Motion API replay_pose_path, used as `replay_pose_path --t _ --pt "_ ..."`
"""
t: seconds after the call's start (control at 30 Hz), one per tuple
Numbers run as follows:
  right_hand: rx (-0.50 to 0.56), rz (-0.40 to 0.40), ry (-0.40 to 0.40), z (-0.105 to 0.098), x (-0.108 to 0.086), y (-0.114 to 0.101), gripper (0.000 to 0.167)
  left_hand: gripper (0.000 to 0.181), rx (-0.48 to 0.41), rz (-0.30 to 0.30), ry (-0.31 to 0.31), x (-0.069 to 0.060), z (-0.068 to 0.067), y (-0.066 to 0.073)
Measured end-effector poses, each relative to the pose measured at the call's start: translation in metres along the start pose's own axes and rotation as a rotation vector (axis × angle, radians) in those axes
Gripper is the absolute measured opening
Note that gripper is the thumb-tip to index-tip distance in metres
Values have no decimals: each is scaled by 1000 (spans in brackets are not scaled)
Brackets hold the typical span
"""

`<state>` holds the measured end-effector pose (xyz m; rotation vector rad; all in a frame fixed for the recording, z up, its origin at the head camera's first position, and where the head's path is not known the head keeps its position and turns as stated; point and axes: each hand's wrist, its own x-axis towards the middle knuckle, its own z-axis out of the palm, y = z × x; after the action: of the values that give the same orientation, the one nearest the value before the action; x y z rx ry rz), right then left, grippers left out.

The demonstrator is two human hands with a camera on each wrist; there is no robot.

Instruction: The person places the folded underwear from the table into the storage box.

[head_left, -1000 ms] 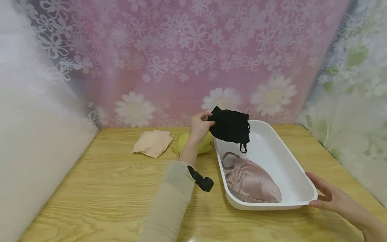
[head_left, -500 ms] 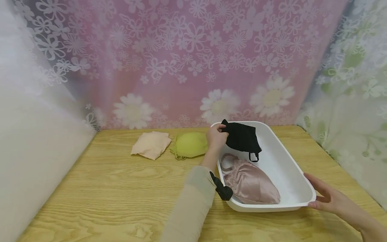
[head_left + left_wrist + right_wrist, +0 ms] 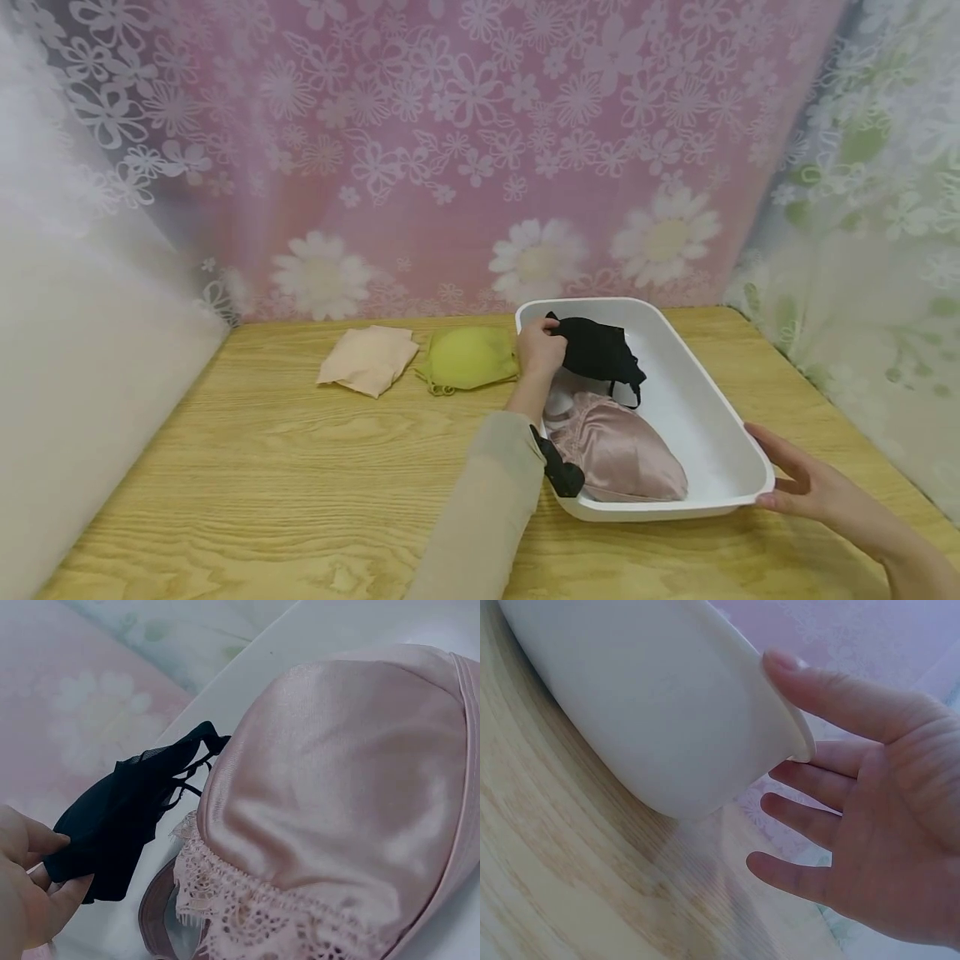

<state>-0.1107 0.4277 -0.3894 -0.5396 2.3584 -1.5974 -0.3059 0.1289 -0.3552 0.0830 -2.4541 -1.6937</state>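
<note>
Tray point(image 3: 693, 417) is holding 1 pink bra point(image 3: 633, 454) nearside of left grip point(image 3: 540, 350), pinching black bra point(image 3: 592, 346); right grip point(image 3: 798, 471) is pinching rim point(image 3: 675, 510); green bra point(image 3: 467, 358), beige garment point(image 3: 369, 358) are apparently remaining leftward.

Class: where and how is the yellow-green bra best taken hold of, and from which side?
The yellow-green bra would probably be best pinched at its near edge, coming from the near side, thumb on top. Its cup bulges upward, that edge faces the front of the wooden table, and the white tray and peach garment flank its ends.
</note>
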Motion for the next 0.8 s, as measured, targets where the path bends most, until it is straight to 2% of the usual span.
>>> replay_pose_path --t 0.17,0.3,0.5,0.6,0.8 --pt "0 3 4 0 1 0 73 31 26 -10 -5 1 2 -2" --pt "9 8 1 0 1 1 73 33 10 -13 -9 0 4 -4" --pt "-8 -13 9 1 0 2 72 26 86 46 -11 -2 5 -5" --pt "-13 -15 12 1 -1 2 72 23 117 53 -12 -3 4 -4" --pt "-15 21 26 1 -2 1 73 24 80 23 -51 -2 3 0"
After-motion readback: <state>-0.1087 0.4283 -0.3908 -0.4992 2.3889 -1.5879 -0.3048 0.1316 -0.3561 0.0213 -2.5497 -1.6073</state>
